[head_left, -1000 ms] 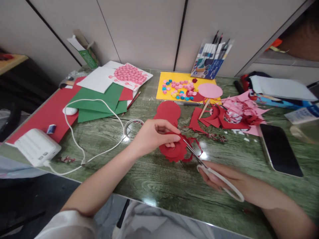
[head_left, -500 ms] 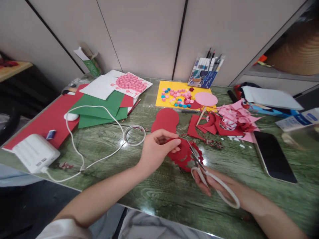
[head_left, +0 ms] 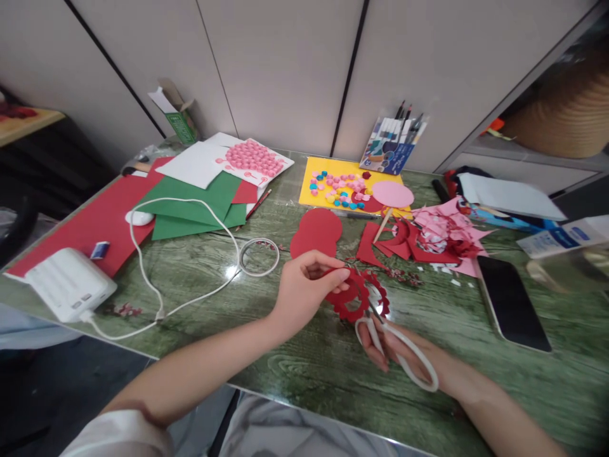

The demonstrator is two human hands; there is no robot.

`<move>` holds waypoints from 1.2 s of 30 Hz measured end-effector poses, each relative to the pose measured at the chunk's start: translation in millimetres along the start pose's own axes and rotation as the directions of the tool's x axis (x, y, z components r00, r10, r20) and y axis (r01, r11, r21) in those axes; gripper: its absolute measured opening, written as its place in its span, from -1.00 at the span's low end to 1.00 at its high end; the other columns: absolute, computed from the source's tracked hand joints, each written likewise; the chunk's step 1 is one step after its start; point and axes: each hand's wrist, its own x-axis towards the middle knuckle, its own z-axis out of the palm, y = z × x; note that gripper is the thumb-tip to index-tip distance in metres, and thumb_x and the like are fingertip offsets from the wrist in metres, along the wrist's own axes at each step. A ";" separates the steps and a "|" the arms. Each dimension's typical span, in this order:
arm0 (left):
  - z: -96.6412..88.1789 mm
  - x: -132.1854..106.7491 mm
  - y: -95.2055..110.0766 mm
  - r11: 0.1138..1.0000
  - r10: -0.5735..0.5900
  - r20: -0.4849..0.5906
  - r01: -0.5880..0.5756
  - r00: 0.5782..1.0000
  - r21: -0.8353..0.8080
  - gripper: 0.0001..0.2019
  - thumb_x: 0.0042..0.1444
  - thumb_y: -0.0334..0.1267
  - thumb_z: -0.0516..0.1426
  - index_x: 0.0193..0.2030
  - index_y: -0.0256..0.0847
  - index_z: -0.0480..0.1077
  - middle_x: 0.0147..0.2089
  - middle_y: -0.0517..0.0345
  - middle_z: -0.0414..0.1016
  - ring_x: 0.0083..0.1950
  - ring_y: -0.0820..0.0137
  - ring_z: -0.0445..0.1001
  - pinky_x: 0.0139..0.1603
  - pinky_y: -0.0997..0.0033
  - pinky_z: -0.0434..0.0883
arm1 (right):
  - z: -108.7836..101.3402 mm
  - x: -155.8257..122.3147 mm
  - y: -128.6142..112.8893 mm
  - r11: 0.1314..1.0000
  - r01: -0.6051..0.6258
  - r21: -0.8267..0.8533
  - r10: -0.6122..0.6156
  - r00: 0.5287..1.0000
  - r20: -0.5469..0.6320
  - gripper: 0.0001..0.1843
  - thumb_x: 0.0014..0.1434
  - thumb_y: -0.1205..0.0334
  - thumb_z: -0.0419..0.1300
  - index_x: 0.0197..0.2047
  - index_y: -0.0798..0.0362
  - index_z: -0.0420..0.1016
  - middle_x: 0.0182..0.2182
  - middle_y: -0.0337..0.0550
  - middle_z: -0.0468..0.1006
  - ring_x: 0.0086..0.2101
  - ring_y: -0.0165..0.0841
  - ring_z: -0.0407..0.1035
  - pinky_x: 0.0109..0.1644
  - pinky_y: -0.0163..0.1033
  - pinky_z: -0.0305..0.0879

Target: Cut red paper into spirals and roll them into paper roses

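Observation:
My left hand (head_left: pixel 309 285) pinches a red paper cutout (head_left: pixel 354 309) with a scalloped edge and cut-out openings, held above the table. White-handled scissors (head_left: pixel 412 362) are in my right hand (head_left: pixel 387 343), its fingers through the loops. Their blades reach up into the red paper and are partly hidden by it. Just beyond my left hand lies a flat red paper shape (head_left: pixel 316 233) with rounded lobes.
Red and pink paper scraps (head_left: pixel 442 235) and a phone (head_left: pixel 514 301) lie at the right. Pompoms sit on yellow paper (head_left: pixel 307 190) at the back. Green sheets (head_left: pixel 195 197), a white power bank (head_left: pixel 69 285) and its looping cable (head_left: pixel 197 304) occupy the left.
The scissors and my right hand have moved slightly left, nearer the cutout, and the blades now pass into it. The cutout has turned, showing its scalloped ring and openings more clearly.

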 end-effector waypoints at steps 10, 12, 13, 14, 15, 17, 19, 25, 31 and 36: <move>-1.3 2.2 -6.2 0.992 0.055 -0.052 -0.061 0.997 -0.107 -0.84 -0.12 -0.29 0.27 -0.40 -0.29 0.42 -0.50 0.21 0.51 -0.46 0.50 0.50 -0.37 0.54 0.47 | 10.3 2.9 -8.4 0.999 0.002 -0.039 -0.007 0.992 -0.124 -0.65 0.26 -0.07 -0.14 -0.19 0.02 0.24 -0.42 -0.26 0.20 -0.40 -0.40 0.08 -0.28 -0.29 0.05; -2.5 3.0 -5.5 0.991 0.068 -0.061 -0.074 0.996 -0.108 -0.84 -0.13 -0.29 0.27 -0.40 -0.29 0.42 -0.49 0.22 0.50 -0.46 0.51 0.49 -0.36 0.54 0.47 | 8.3 0.5 -10.8 0.999 0.005 -0.035 -0.009 0.995 -0.104 -0.64 0.26 -0.08 -0.14 -0.19 0.02 0.24 -0.43 -0.26 0.20 -0.41 -0.40 0.08 -0.29 -0.29 0.05; -2.8 3.2 -5.1 0.990 0.071 -0.063 -0.078 0.996 -0.116 -0.84 -0.13 -0.29 0.28 -0.40 -0.28 0.42 -0.48 0.22 0.50 -0.45 0.52 0.49 -0.35 0.54 0.48 | 7.1 -0.9 -12.0 0.999 0.008 -0.035 -0.011 0.996 -0.093 -0.63 0.26 -0.08 -0.15 -0.19 0.03 0.24 -0.43 -0.26 0.20 -0.41 -0.40 0.08 -0.29 -0.29 0.06; -2.8 3.2 -4.8 0.988 0.072 -0.063 -0.080 0.995 -0.129 -0.84 -0.14 -0.29 0.28 -0.40 -0.28 0.42 -0.48 0.23 0.49 -0.44 0.52 0.49 -0.34 0.53 0.48 | 6.0 -2.3 -13.3 0.999 0.011 -0.038 -0.014 0.996 -0.085 -0.63 0.26 -0.08 -0.15 -0.20 0.03 0.25 -0.44 -0.25 0.20 -0.42 -0.41 0.08 -0.30 -0.29 0.06; -2.5 3.0 -4.6 0.986 0.072 -0.062 -0.080 0.996 -0.143 -0.84 -0.14 -0.29 0.28 -0.41 -0.28 0.43 -0.47 0.23 0.48 -0.42 0.51 0.49 -0.32 0.52 0.49 | 5.0 -3.4 -14.7 0.999 0.010 -0.046 -0.014 0.997 -0.082 -0.63 0.26 -0.08 -0.15 -0.20 0.03 0.25 -0.44 -0.25 0.20 -0.42 -0.41 0.08 -0.30 -0.28 0.06; -1.5 2.4 -4.4 0.982 0.067 -0.055 -0.075 0.996 -0.171 -0.84 -0.15 -0.29 0.28 -0.42 -0.28 0.43 -0.46 0.24 0.46 -0.40 0.51 0.48 -0.27 0.47 0.51 | 4.0 -4.9 -17.2 0.998 0.004 -0.069 -0.010 0.997 -0.080 -0.64 0.27 -0.07 -0.15 -0.22 0.04 0.25 -0.45 -0.25 0.21 -0.42 -0.41 0.08 -0.31 -0.29 0.07; -0.3 1.5 -4.3 0.978 0.064 -0.052 -0.073 0.997 -0.197 -0.83 -0.16 -0.29 0.29 -0.42 -0.28 0.42 -0.45 0.24 0.45 -0.40 0.51 0.46 -0.24 0.41 0.52 | 4.2 -5.4 -19.1 0.997 0.004 -0.080 -0.011 0.996 -0.083 -0.64 0.27 -0.06 -0.15 -0.23 0.04 0.25 -0.45 -0.25 0.21 -0.42 -0.41 0.08 -0.32 -0.29 0.07; 2.1 -1.0 -1.5 0.965 0.050 -0.013 -0.052 0.999 -0.257 -0.84 -0.16 -0.31 0.29 -0.43 -0.27 0.41 -0.47 0.27 0.45 -0.39 0.50 0.47 -0.21 0.36 0.53 | 5.1 -6.7 -24.3 0.994 0.018 -0.106 -0.032 0.991 -0.128 -0.65 0.27 -0.06 -0.13 -0.20 0.04 0.26 -0.44 -0.25 0.22 -0.41 -0.41 0.10 -0.30 -0.29 0.09; 5.3 -0.7 1.2 0.968 0.008 -0.029 -0.015 1.000 -0.249 -0.84 -0.16 -0.32 0.29 -0.43 -0.27 0.40 -0.48 0.27 0.45 -0.42 0.50 0.48 -0.26 0.44 0.50 | -0.1 -13.4 -31.2 0.995 -0.006 -0.099 -0.002 0.997 -0.078 -0.64 0.27 -0.06 -0.14 -0.22 0.04 0.26 -0.43 -0.25 0.22 -0.42 -0.41 0.10 -0.30 -0.29 0.10; 4.9 1.1 -1.7 0.973 -0.013 -0.024 0.007 1.000 -0.232 -0.82 -0.18 -0.30 0.29 -0.45 -0.26 0.39 -0.48 0.28 0.43 -0.44 0.52 0.46 -0.27 0.42 0.50 | -8.2 -15.4 -28.2 0.997 -0.009 -0.072 0.007 0.999 -0.037 -0.62 0.25 -0.09 -0.13 -0.20 0.03 0.27 -0.41 -0.24 0.22 -0.41 -0.41 0.11 -0.29 -0.28 0.10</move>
